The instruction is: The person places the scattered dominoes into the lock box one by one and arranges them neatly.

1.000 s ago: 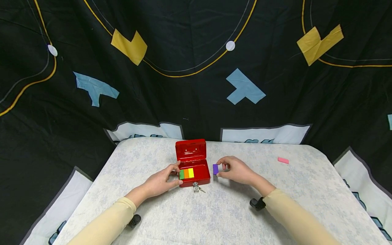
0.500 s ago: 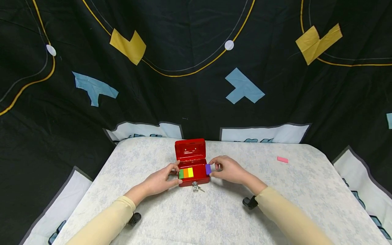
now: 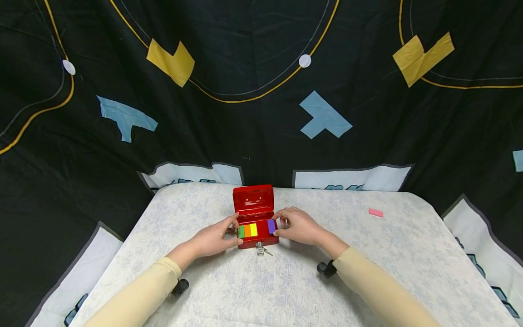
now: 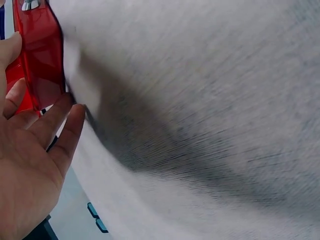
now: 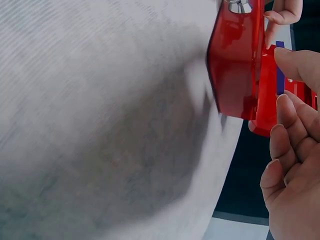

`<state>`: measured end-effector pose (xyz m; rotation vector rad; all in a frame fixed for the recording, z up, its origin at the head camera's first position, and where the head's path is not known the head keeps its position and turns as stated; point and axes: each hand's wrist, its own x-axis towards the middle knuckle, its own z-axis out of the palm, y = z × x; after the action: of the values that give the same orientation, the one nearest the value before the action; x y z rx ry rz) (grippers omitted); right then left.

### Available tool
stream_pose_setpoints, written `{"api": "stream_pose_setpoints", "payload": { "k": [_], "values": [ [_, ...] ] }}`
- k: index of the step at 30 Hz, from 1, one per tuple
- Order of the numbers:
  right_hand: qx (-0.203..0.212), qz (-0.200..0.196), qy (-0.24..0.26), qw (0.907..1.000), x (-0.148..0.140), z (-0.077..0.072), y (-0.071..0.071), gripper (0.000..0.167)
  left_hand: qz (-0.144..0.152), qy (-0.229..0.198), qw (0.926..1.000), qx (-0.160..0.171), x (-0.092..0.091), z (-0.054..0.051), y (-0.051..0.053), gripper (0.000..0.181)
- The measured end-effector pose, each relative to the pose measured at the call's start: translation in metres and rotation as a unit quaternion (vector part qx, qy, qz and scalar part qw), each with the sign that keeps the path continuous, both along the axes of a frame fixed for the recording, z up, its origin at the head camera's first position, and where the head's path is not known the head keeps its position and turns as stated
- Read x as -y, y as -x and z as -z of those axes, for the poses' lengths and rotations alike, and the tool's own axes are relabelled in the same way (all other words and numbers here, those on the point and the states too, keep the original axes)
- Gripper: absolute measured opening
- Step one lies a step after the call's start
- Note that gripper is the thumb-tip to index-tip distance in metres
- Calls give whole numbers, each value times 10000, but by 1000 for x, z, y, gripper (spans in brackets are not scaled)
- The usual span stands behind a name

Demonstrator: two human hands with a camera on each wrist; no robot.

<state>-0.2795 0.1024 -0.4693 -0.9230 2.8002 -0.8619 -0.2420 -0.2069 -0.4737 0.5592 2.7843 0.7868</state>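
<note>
A red cash box (image 3: 263, 230) stands with its lid (image 3: 253, 198) raised. Green (image 3: 241, 231), orange (image 3: 247, 230) and yellow (image 3: 254, 230) blocks sit side by side in its left part. My left hand (image 3: 213, 237) grips the box's left end, thumb near the front corner and index finger towards the back. Between thumb and index finger, my right hand (image 3: 300, 225) pinches a purple block (image 3: 271, 226) over the right end of the box. In the right wrist view the purple block (image 5: 280, 70) shows edge-on, above the rim.
Keys hang from the lock (image 3: 260, 248) at the box's front. A pink block (image 3: 376, 212) lies apart on the pale patterned tablecloth (image 3: 327, 290), far to the right. A dark curtain (image 3: 253, 136) hangs behind the table.
My right hand has carried the purple block leftwards, from beside the box to over its right end. The left hand has kept its place on the box.
</note>
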Motion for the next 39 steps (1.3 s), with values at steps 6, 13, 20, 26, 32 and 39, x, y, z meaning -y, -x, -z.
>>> {"api": "stream_pose_setpoints", "payload": {
  "k": [6,13,20,26,32,39],
  "values": [
    [-40,25,-113,9999,12,-3,5,38,-55,-53,9998,182,-3,-7,1,42],
    [-39,-62,-296,9995,26,-7,9,36,-45,-8,9996,286,-3,-9,3,38],
    [-207,-86,-615,9979,37,-6,14,36,-107,101,9996,242,-4,-8,6,39],
    [-340,-170,-959,9947,44,-4,15,36,-159,71,9996,216,-5,-8,5,40],
    [-465,-161,-1169,9919,48,2,18,37,-189,39,9997,160,-4,-6,4,39],
    [-485,-94,-1284,9905,51,5,20,37,-191,-18,9997,159,-3,-4,4,37]
  ]
}}
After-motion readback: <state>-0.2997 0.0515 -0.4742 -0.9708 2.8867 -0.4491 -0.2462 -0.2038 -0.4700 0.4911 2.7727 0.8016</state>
